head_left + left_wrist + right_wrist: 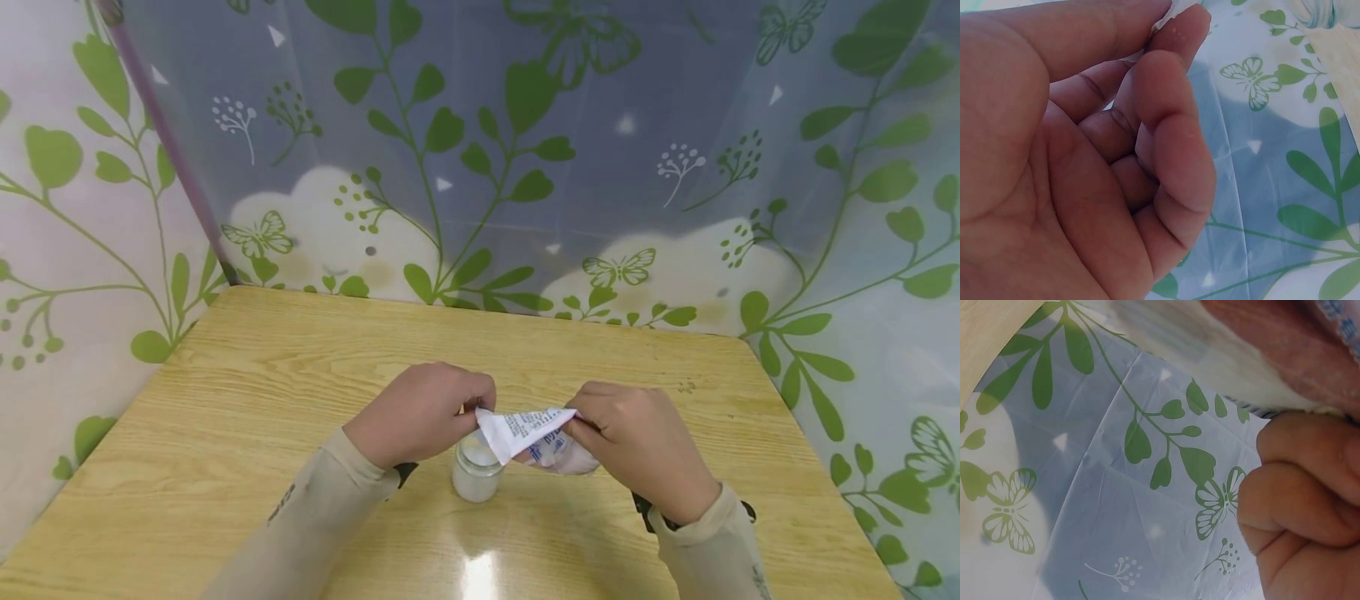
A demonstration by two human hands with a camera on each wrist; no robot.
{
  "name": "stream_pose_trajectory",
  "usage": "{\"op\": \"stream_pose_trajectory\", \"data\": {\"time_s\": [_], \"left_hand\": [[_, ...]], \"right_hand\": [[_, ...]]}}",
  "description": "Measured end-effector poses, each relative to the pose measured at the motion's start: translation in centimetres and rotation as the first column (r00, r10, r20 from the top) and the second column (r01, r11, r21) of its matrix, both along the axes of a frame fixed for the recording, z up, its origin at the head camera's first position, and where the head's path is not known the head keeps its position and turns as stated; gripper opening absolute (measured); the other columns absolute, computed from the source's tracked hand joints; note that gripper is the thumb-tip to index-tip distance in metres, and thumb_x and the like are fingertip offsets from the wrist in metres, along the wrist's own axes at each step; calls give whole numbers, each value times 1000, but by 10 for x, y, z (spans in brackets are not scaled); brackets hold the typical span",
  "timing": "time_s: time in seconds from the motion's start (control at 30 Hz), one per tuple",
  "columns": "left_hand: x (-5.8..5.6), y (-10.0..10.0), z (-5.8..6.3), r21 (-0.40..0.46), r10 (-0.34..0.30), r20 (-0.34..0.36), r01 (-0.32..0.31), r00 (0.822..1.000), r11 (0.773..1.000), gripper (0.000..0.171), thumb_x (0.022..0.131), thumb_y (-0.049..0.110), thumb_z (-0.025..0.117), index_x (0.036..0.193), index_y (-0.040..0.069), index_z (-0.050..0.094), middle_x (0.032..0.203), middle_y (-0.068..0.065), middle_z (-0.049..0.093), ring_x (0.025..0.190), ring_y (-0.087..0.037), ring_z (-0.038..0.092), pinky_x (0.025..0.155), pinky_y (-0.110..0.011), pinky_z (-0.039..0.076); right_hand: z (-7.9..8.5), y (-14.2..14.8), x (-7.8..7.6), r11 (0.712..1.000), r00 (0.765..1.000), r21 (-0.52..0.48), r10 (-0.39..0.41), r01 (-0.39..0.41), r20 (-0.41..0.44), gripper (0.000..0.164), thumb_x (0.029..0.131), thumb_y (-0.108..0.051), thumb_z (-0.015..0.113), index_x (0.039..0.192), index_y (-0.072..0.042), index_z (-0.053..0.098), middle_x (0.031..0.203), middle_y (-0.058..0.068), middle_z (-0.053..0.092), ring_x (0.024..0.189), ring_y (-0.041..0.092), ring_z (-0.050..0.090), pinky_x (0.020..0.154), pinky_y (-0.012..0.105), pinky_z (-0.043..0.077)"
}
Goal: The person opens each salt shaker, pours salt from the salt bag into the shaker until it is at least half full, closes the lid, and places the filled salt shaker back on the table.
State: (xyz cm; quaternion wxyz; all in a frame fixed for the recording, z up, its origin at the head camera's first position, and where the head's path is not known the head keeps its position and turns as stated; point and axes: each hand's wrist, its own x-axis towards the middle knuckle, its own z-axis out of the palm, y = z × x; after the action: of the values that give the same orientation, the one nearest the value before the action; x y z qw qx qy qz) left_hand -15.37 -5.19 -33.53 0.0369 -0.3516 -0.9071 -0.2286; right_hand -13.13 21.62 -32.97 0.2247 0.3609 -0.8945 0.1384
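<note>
My left hand [427,414] pinches one upper corner of a white printed packet [534,428] between thumb and forefinger. At the packet's other end, my right hand [637,435] grips the edge, thumb at the front. The packet spans both hands, a folded flap of small dark print on top and blue lettering below. Its underside [1204,347] looks pale, with a reddish-brown patch, in the right wrist view. Below the left corner stands a small glass jar [477,483], whitish inside, upright on the table; packet and left hand overlap its mouth. The left palm [1085,181] and curled fingers fill the left wrist view.
The wood-grain table [300,358] stretches away on all sides of the jar. A curtain [480,150] with leaves and butterflies stands along the back edge, with similar panels at left and right. Dark bands circle both wrists.
</note>
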Motion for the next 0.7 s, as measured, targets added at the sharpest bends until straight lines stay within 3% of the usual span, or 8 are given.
{"op": "stream_pose_trajectory", "data": {"time_s": [0.7], "left_hand": [[-1, 0, -2, 12, -11, -13, 11, 1000, 1000, 14, 95, 17, 73, 85, 25, 67, 77, 16, 62, 65, -6, 52, 61, -26, 46]], "right_hand": [[-1, -1, 0, 1000, 1000, 2, 3, -3, 2, 11, 84, -9, 85, 80, -15, 77, 79, -8, 69, 62, -1, 57, 55, 22, 50]]}}
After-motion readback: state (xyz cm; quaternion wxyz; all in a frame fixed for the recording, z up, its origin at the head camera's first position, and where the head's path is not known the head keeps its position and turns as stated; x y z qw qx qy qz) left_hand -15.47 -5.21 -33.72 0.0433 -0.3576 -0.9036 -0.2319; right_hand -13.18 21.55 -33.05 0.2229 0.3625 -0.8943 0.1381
